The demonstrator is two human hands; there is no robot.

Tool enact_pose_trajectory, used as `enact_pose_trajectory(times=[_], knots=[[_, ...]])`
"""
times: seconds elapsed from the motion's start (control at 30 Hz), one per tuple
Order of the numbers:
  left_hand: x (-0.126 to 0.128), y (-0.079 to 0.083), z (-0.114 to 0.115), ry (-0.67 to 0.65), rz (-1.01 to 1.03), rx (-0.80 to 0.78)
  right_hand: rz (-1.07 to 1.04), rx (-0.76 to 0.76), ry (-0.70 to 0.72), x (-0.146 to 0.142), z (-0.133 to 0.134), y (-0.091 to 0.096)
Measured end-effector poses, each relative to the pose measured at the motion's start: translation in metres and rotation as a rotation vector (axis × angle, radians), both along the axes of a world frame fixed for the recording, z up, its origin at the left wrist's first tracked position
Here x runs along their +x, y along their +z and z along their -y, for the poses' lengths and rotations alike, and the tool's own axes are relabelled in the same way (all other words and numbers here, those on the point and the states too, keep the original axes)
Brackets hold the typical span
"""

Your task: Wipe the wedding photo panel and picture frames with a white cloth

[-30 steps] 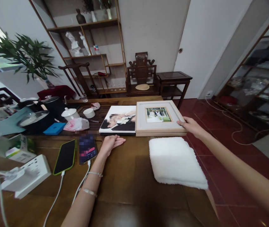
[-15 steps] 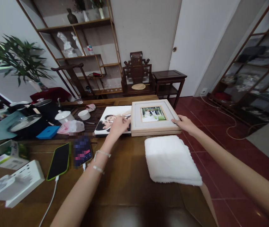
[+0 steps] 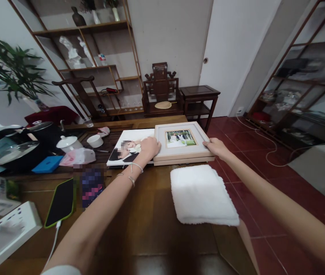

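Note:
A pale wooden picture frame point(image 3: 179, 152) with a small photo in it lies flat at the far side of the brown table point(image 3: 151, 229). My left hand point(image 3: 148, 148) grips the frame's left edge, fingers curled. My right hand point(image 3: 216, 147) grips its right edge. To the left of the frame, touching it, lies an unframed photo print point(image 3: 125, 151). A folded white towel point(image 3: 201, 194) lies on the table just in front of the frame.
Two phones point(image 3: 61, 196) lie at the left on charging cables beside a white power strip point(image 3: 8, 235). Pots point(image 3: 16, 152), a white teapot point(image 3: 68, 143), a cup and a blue box crowd the far left. The table's right edge drops to a red tile floor.
My left hand has lifted off the table and moved forward to the frame's left edge. My right hand has stayed on the right edge. The view has shifted slightly right.

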State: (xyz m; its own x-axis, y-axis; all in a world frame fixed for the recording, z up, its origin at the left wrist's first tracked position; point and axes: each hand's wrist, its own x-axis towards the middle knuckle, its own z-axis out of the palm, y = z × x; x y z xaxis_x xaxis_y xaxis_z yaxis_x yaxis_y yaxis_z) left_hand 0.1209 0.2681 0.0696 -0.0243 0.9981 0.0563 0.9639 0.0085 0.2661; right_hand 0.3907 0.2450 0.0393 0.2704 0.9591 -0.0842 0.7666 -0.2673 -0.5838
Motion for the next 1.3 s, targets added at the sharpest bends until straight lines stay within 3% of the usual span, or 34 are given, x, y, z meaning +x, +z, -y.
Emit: enact_pose_trajectory(times=[0.2,0.47,0.57,0.6,0.67,0.73,0.83,0.97,1.03,1.13,1.23,1.3], knots=[[0.001,0.020,0.009,-0.046,-0.092,0.101,0.025,0.094,-0.003,-0.001,0.009,0.021],[-0.004,0.076,0.046,-0.064,0.000,0.349,-0.025,0.514,-0.008,0.009,0.050,0.070],[-0.011,0.092,0.067,-0.079,0.127,0.396,-0.143,0.715,0.051,0.010,0.075,0.085],[-0.015,0.095,0.076,-0.091,0.252,0.382,-0.176,0.747,0.078,0.008,0.085,0.090],[-0.022,0.095,0.098,-0.122,0.366,0.340,-0.219,0.758,0.127,0.000,0.111,0.098],[-0.031,0.088,0.126,-0.156,0.627,0.334,-0.268,0.761,0.165,-0.014,0.142,0.102],[-0.049,0.067,0.178,-0.015,1.002,0.256,-0.314,0.698,0.201,-0.035,0.190,0.092],[-0.079,0.042,0.245,0.445,1.204,0.117,-0.285,0.472,0.488,-0.041,0.232,0.056],[-0.096,0.034,0.271,0.624,1.213,0.000,-0.235,0.418,0.616,-0.036,0.238,0.036],[-0.122,0.023,0.297,0.829,1.122,-0.014,-0.134,0.386,0.740,-0.032,0.234,0.010],[-0.147,0.010,0.314,0.880,1.000,0.025,0.083,0.412,0.853,-0.040,0.224,-0.012],[-0.158,0.002,0.323,0.872,0.947,0.041,0.248,0.501,0.853,-0.051,0.216,-0.026]])
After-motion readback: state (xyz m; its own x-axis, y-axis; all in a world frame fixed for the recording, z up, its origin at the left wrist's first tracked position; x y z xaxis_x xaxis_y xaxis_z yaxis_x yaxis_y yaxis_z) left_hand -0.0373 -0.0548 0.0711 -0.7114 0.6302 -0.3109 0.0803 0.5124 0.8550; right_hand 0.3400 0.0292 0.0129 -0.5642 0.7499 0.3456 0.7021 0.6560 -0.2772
